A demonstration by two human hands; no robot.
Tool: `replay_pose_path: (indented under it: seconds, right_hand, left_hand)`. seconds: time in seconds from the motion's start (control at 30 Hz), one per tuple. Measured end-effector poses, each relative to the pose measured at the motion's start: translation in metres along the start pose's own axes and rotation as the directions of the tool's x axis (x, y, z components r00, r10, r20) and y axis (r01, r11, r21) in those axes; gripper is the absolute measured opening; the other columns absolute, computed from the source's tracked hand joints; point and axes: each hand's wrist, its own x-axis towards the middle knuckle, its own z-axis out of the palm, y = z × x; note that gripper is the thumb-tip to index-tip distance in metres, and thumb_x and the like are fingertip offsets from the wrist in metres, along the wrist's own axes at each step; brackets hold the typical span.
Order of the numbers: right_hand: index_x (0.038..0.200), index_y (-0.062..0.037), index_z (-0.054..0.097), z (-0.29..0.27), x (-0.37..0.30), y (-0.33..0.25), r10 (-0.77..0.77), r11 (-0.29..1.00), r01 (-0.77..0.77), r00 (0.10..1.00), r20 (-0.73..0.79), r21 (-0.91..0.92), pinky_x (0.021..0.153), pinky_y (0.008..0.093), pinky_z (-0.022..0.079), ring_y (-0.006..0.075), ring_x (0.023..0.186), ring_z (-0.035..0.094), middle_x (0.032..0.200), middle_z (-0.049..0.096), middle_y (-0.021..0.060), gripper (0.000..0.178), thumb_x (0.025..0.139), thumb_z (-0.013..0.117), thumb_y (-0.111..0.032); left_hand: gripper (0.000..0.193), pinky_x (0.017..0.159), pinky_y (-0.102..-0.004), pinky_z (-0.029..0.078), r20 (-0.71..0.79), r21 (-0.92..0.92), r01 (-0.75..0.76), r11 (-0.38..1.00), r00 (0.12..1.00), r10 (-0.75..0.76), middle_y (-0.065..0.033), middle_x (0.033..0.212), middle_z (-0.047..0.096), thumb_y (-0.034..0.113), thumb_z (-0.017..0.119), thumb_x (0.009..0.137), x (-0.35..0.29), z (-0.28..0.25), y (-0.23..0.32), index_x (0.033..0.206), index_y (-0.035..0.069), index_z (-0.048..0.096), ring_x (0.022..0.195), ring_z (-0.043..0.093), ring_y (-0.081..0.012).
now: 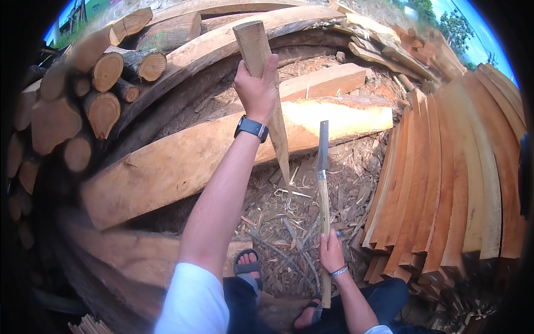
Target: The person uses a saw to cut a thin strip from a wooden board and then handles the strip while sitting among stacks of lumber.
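My left hand [257, 92], with a dark watch on its wrist, is raised and wrapped round a wooden stake [253, 47]. The stake's thick, square-cut end is up, and it tapers to a thin point hanging over the chip-strewn ground. Lower and to the right, my right hand [331, 253] grips a long-handled knife [324, 195] by its pale wooden handle. Its narrow, straight grey blade points up and away from me, apart from the stake. Behind the stake lies a long slab of timber [183, 158], sunlit at its right end.
Cut logs [108, 72] are piled at the left. Stacked reddish boards [434, 167] stand along the right. A long curved slab [233, 33] lies across the back. Bark, chips and thin sticks [297, 239] litter the ground by my sandalled feet [248, 264].
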Motion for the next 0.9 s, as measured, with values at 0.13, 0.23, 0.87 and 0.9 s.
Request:
replay_pose_path:
  seconds: [0.13,0.23,0.87,0.9]
  right_hand:
    - [0.099,0.0014,0.043,0.039,-0.015,0.032,0.168,0.917,-0.093,0.972,0.165,-0.387,0.066,0.0542,0.052,0.0512,0.07,0.061,0.07,0.062,0.028,0.022,0.099,0.048,-0.02]
    - [0.098,0.0023,0.043,0.074,-0.033,0.09,0.196,0.854,-0.065,0.959,0.204,-0.516,0.06,0.0504,0.054,0.0447,0.065,0.065,0.072,0.063,0.0275,0.024,0.099,0.048,-0.022]
    - [0.103,0.0018,0.049,0.022,-0.01,0.018,0.319,0.943,-0.328,0.854,0.41,-0.051,0.036,0.0373,0.044,0.0204,0.04,0.053,0.059,0.052,0.0077,0.026,0.102,0.045,-0.024]
    - [0.105,0.0059,0.048,0.015,-0.009,0.006,0.3,0.954,-0.259,0.86,0.412,-0.152,0.042,0.0405,0.052,0.0245,0.046,0.062,0.063,0.059,0.0136,0.027,0.101,0.045,-0.021]
  left_hand:
    - [0.057,0.067,-0.032,0.053,0.018,0.008,0.014,1.0,1.0,-0.015,-0.0112,0.081,0.069,0.053,0.073,0.083,-0.004,0.003,0.006,0.096,-0.001,0.062,0.074,0.068,-0.0183]
    - [0.057,0.067,-0.0322,0.053,0.029,-0.01,0.014,1.0,0.999,-0.014,-0.0112,0.08,0.069,0.053,0.073,0.083,-0.005,0.013,0.004,0.096,-0.001,0.062,0.074,0.068,-0.0184]
    - [0.058,0.064,-0.0308,0.053,0.094,-0.101,0.053,0.994,0.995,-0.043,-0.0108,0.078,0.069,0.054,0.073,0.083,-0.009,0.013,0.008,0.094,-0.002,0.061,0.072,0.068,-0.0176]
    - [0.058,0.063,-0.0303,0.053,0.106,-0.125,0.069,0.99,0.993,-0.055,-0.0106,0.078,0.068,0.054,0.073,0.083,-0.009,0.012,0.011,0.094,-0.002,0.061,0.07,0.068,-0.0171]
